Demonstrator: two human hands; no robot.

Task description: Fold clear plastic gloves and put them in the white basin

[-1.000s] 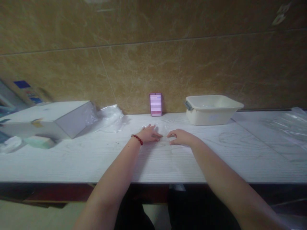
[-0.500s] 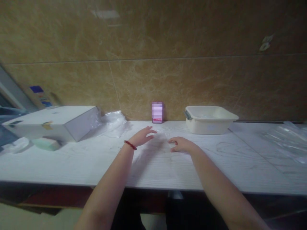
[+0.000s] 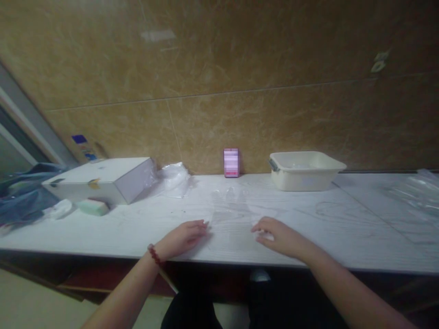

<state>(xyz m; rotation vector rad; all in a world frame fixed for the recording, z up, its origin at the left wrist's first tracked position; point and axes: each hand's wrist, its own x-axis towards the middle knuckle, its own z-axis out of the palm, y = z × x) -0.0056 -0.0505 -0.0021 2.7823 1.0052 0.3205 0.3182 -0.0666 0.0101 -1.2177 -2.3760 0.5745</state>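
Two bare hands stand apart over the near part of the white tabletop (image 3: 137, 235), with a clear plastic sheet or bag (image 3: 230, 208) lying flat on the table between them, its outline so faint that its edges are hard to trace. The right hand (image 3: 274, 234) has its thumb and fingers apart and seems to hold nothing; the left hand (image 3: 187, 237) is lightly curled near the plastic's left side, and whether its fingertips pinch anything, I cannot tell. To handle the film well, I would find an edge by touch first, since sight gives little help — then smooth with flat fingers from the middle outward, using even, light pressure. Such thin stuff likely clings to the table and creases if dragged from one side only, so the two hands should work as a pair. The phone (image 3: 231, 163) against the wall and the cream tub (image 3: 302, 180) stand beyond the hands — well apart from them, leaving elbow room
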